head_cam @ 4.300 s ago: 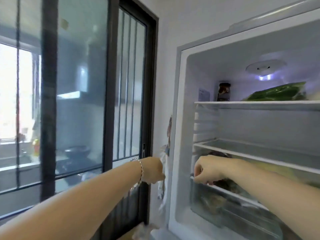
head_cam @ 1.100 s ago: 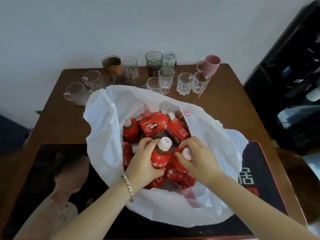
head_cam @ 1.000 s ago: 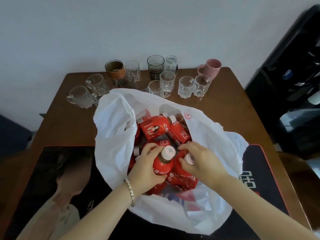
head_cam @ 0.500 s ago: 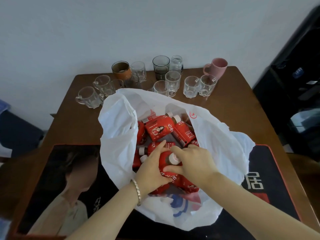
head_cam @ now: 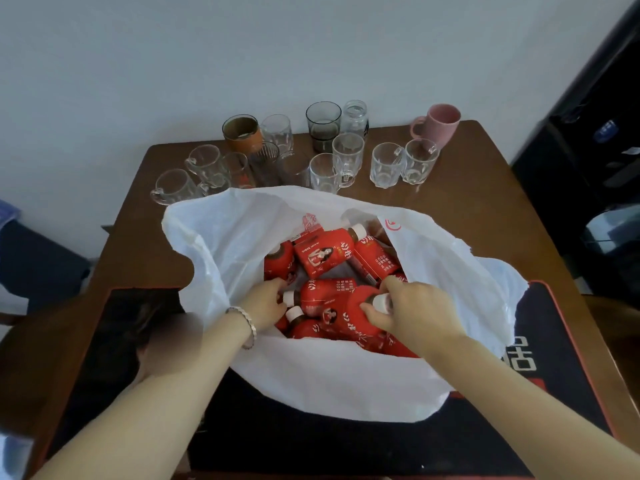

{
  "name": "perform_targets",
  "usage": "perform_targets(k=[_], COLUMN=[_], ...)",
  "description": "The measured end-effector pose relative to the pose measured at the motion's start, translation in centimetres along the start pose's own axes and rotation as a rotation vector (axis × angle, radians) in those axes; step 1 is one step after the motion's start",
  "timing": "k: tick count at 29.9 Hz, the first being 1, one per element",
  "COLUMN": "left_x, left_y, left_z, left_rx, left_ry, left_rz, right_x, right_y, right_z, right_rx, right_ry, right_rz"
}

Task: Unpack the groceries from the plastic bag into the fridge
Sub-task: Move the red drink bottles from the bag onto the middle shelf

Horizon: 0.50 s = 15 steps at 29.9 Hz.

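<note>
A white plastic bag (head_cam: 346, 382) sits open on a brown wooden table (head_cam: 485, 209), its near half resting on a dark mat (head_cam: 554, 393) with a red border. The bag's mouth gapes upward, and a heap of red bottles (head_cam: 323, 256) with white caps lies inside, most of them on their sides.

Both hands reach into the bag from 6 o'clock. The right hand (head_cam: 415, 313), at about 4 o'clock in the bag's opening, curls its thumb and fingers round the white cap (head_cam: 381, 302) and neck of one red bottle (head_cam: 346, 317), a narrow, closed grip at the top end. That bottle lies among the others in the heap. The left hand (head_cam: 266, 303), at about 8 o'clock in the opening, wears a beaded bracelet (head_cam: 247, 322) at the wrist. Its fingers bend toward the capped end of another bottle (head_cam: 327, 294) lying flat; I cannot tell whether they pinch it or only touch it.

Beyond the bag, toward 12 o'clock on the table, stands a cluster of clear glasses (head_cam: 348, 155), some with handles. Among them are a glass with a brown sleeve (head_cam: 241, 133) at 11 o'clock and a dark tinted glass (head_cam: 322, 124) at 12. A pink mug (head_cam: 441, 124) stands at 1 o'clock, near the table's far edge.
</note>
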State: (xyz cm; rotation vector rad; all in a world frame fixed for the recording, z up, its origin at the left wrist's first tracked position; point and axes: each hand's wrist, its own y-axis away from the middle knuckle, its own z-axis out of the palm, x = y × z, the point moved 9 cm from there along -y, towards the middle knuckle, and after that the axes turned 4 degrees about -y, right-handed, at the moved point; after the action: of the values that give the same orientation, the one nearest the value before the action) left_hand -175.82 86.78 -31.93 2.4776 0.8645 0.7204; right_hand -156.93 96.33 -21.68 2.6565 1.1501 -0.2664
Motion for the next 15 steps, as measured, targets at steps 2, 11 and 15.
perform_targets(k=[2,11,15], left_x=[0.2,1.1,2.2], left_y=[-0.8,-1.7,0.8], left_z=[1.0,2.1,1.5], left_rx=[-0.051,-0.168,-0.024], left_ry=[-0.125,-0.253,-0.069], left_rz=[0.02,0.016,0.08], right_x=[0.6,-1.1,-0.2], right_y=[0.1,0.1,0.5], right_z=[0.3,0.1,0.3], right_rx=[-0.019,-0.003,-0.022], right_ry=[-0.026,0.053,-0.001], right_rz=[0.019,-0.055,0.0])
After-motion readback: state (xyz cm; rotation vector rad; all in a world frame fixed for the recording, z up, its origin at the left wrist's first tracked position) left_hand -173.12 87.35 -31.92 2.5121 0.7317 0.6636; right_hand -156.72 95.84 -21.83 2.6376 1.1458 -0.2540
